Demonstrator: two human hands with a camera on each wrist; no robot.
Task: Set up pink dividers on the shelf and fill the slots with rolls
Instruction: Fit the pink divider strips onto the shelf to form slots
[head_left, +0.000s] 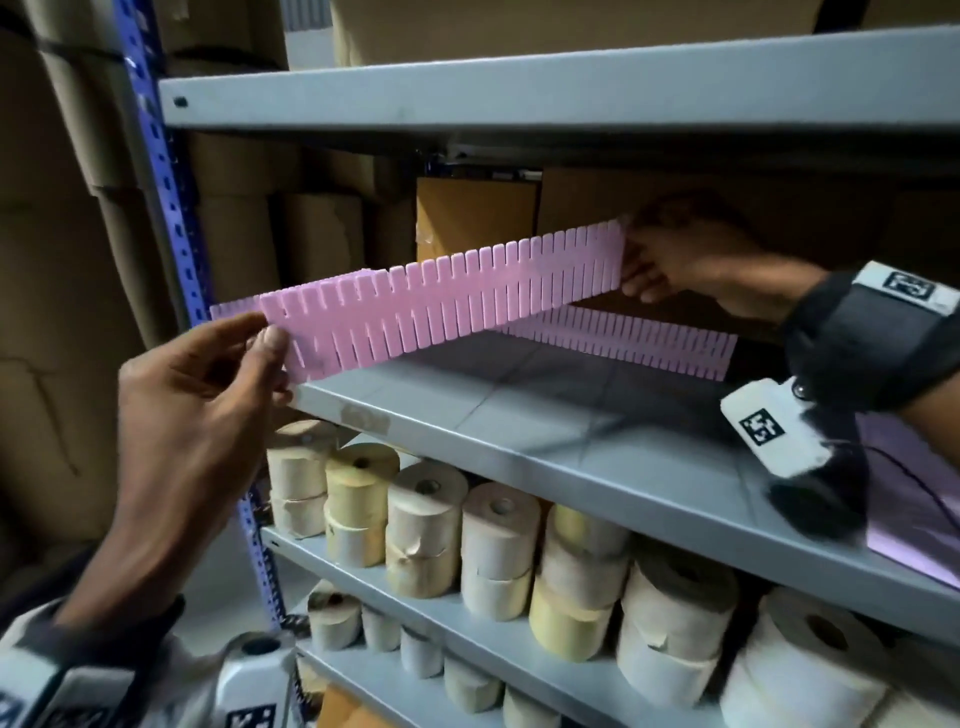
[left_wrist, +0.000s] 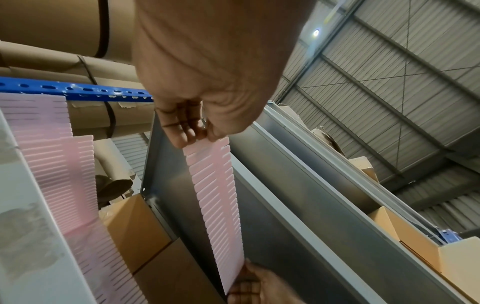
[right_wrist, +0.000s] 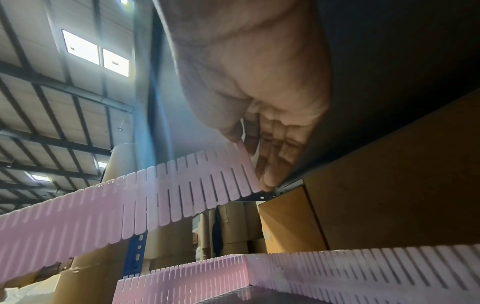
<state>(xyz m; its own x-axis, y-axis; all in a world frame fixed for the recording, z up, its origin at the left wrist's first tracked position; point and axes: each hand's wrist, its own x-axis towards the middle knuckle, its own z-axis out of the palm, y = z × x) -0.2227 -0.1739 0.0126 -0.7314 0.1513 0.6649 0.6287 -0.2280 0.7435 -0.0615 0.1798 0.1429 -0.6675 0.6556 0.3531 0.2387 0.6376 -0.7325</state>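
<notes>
A long pink slotted divider (head_left: 441, 301) hangs tilted in the air above the grey middle shelf (head_left: 519, 436), its right end higher. My left hand (head_left: 270, 335) pinches its left end between thumb and fingers. My right hand (head_left: 631, 273) pinches the right end deep under the upper shelf. The left wrist view shows the divider (left_wrist: 218, 205) running from my left hand (left_wrist: 200, 137) away to the right hand (left_wrist: 249, 288). Another pink divider (head_left: 623, 340) stands on the shelf behind it, joined to a second piece at a corner (right_wrist: 246, 265). Rolls (head_left: 426, 519) fill the shelf below.
Brown cardboard boxes (head_left: 475, 218) stand at the back of the middle shelf. The upper shelf (head_left: 519, 88) hangs close above my right hand. A blue slotted upright (head_left: 171, 182) bounds the left side, with large cardboard tubes (head_left: 62, 208) beyond. Flat pink sheets (head_left: 909, 519) lie at the shelf's right.
</notes>
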